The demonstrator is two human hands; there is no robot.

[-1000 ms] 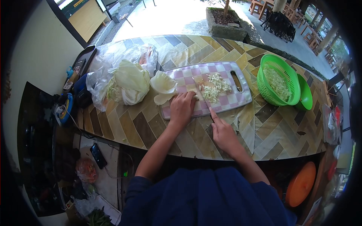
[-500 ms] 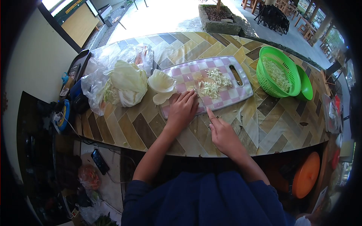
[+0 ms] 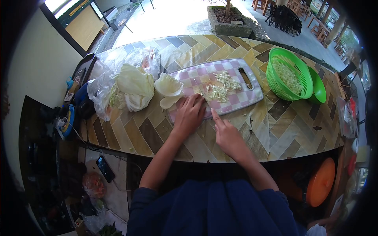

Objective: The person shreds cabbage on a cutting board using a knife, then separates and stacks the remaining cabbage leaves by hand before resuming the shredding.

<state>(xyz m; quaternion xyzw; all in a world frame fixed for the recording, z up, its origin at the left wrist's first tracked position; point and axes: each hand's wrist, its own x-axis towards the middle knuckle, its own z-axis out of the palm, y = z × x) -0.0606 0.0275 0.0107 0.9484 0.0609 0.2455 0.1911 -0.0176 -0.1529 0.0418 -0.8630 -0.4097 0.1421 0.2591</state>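
Note:
A pink and white checkered cutting board [image 3: 236,99] lies on the patterned table, with chopped cabbage [image 3: 222,86] in a loose pile on it. My left hand [image 3: 190,115] rests on the board's left part, fingers bent together over a small piece of cabbage at the fingertips. To its right, my right hand [image 3: 227,135] is closed round a knife, its index finger stretched along the top; the handle is mostly hidden and the thin blade is hard to make out. Loose cabbage leaves [image 3: 169,89] lie at the board's left edge, beside a cabbage head [image 3: 136,88].
A green basket [image 3: 275,80] of shredded cabbage stands right of the board, against a green bowl [image 3: 321,88]. Plastic bags [image 3: 98,88] lie at the table's left. Below are a phone [image 3: 105,168] and an orange lid [image 3: 321,182].
My right hand has moved slightly left, closer to my left hand. My left hand has barely moved, its fingers still bent on the board.

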